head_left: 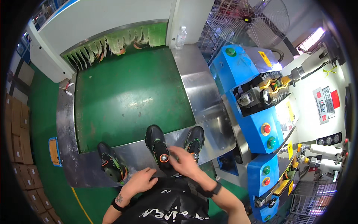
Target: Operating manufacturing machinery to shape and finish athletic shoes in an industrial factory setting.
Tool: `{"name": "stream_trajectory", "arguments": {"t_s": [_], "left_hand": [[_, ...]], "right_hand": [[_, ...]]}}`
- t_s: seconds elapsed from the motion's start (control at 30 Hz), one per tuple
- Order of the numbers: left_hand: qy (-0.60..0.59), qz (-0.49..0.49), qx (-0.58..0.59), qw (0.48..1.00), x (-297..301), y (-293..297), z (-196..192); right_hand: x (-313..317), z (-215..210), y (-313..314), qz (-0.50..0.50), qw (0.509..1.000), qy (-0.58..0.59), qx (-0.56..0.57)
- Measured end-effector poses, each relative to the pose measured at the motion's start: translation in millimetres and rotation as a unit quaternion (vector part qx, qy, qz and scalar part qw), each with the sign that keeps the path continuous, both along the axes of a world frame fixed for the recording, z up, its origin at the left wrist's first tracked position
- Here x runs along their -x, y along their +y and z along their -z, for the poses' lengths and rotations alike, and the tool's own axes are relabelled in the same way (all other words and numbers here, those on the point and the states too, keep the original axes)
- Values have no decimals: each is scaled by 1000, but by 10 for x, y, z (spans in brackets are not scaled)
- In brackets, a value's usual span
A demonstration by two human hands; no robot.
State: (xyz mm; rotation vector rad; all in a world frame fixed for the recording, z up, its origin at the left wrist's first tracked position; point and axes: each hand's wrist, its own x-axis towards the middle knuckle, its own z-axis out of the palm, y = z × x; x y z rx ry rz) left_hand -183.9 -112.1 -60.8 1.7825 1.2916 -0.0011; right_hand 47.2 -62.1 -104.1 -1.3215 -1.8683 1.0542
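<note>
Three black shoes with green trim stand along the near metal edge of a conveyor. Beside the collar of the middle shoe point(155, 140), my right hand point(183, 161) has its fingers stretched out, at or touching the shoe's right side. A round metal piece ringed in orange shows in that shoe's opening. My left hand point(141, 182) lies open near its heel, thumb apart from the bent fingers. Just right of my right hand is the right shoe point(195, 138), with a similar metal piece in it. The left shoe point(109, 162) stands apart and tilted, left of my left hand.
Ahead lies the green conveyor belt point(130, 100), running under a frayed strip curtain point(112, 44). A clear bottle point(181, 37) stands on the metal frame. Blue machines with buttons point(257, 130) and a large fan point(248, 20) are on the right. Cardboard boxes point(24, 145) are stacked left.
</note>
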Motion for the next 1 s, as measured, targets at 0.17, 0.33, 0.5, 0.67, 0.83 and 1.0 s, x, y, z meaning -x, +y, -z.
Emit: {"name": "stream_trajectory", "arguments": {"t_s": [0.17, 0.33, 0.5, 0.67, 0.83, 1.0], "left_hand": [[-205, 21, 140, 968, -149, 97, 453], [-49, 175, -7, 983, -514, 49, 826], [101, 135, -107, 980, -622, -217, 865], [94, 90, -196, 972, -602, -191, 687], [-118, -97, -199, 968, -589, 43, -116], [-359, -158, 41, 919, -603, 157, -978]], "right_hand": [[-653, -158, -844, 282, 946, 6, 158], [-660, 174, -1139, 178, 959, -186, 117], [-504, 549, -776, 126, 960, -232, 94], [-768, -20, -762, 181, 968, -87, 149], [-1264, -1100, -776, 78, 975, -115, 173], [-1353, -1833, -907, -2, 970, -99, 221]]}}
